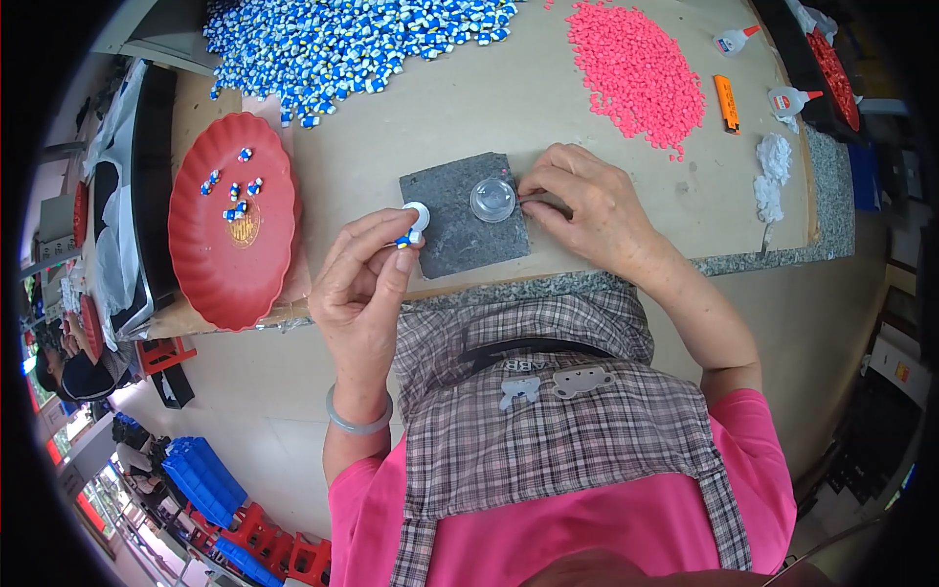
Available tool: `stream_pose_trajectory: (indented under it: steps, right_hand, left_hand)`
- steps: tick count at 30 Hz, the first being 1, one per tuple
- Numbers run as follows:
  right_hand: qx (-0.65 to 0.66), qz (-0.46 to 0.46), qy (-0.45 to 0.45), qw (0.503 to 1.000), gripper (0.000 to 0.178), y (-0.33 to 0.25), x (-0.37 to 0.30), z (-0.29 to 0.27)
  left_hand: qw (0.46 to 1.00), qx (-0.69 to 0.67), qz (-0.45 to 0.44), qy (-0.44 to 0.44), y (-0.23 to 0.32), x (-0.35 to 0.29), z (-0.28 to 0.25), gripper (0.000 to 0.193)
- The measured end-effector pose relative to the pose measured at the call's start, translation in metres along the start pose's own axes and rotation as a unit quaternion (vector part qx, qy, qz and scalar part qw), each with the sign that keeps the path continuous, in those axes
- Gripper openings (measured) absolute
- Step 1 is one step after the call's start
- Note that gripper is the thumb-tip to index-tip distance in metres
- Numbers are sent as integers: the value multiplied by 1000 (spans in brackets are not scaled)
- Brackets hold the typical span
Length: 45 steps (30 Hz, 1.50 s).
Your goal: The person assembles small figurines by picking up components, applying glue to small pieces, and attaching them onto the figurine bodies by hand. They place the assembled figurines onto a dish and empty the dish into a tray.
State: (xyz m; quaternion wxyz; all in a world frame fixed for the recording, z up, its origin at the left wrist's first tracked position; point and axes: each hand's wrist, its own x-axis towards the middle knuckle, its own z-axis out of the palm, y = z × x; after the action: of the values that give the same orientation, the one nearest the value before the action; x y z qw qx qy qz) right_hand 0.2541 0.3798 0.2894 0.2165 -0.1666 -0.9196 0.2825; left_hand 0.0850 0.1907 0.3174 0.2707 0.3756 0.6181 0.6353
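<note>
A small blue-and-white piece is pinched between the thumb and index finger of the left hand, its other fingers being curled in behind. A white disc is seen just beyond the left fingertips; whether it is touched by them cannot be told. The fingers of the right hand are bent and drawn together around a thin, dark object, which is mostly hidden. Just left of these fingertips, a clear round dish is set on a dark grey mat, by which the space between both hands is largely filled. Well left of the left fingers, a few similar pieces are held on a red scalloped plate. Beyond the right fingers, pink pieces are heaped; beyond the left, blue-and-white pieces are piled.
</note>
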Motion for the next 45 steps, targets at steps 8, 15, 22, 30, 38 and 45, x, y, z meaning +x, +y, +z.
stream_pose_trajectory:
  steps: [8, 15, 22, 30, 38, 45]
  right_hand:
    - [-39, -31, 9, 999, 14, 2, 5, 4]
    - [214, 153, -48, 964, 5, 3, -5, -19]
    - [574, 318, -129, 743, 9, -14, -6, -32]
    - [551, 329, -171, 748, 9, -9, 18, -40]
    - [453, 312, -138, 824, 8, 1, 20, -59]
    - [332, 285, -98, 894, 4, -26, 4, -64]
  left_hand:
    - [1000, 30, -4, -8, 2, -1, 7, 25]
    - [1000, 2, -6, -23, 9, -4, 15, 18]
    - [995, 71, 21, -61, 15, 0, 35, 17]
    - [994, -86, -53, -45, 7, -5, 22, 14]
    - [993, -110, -18, 39, 1, -7, 4, 20]
    - [969, -8, 34, 246, -12, 1, -61, 18]
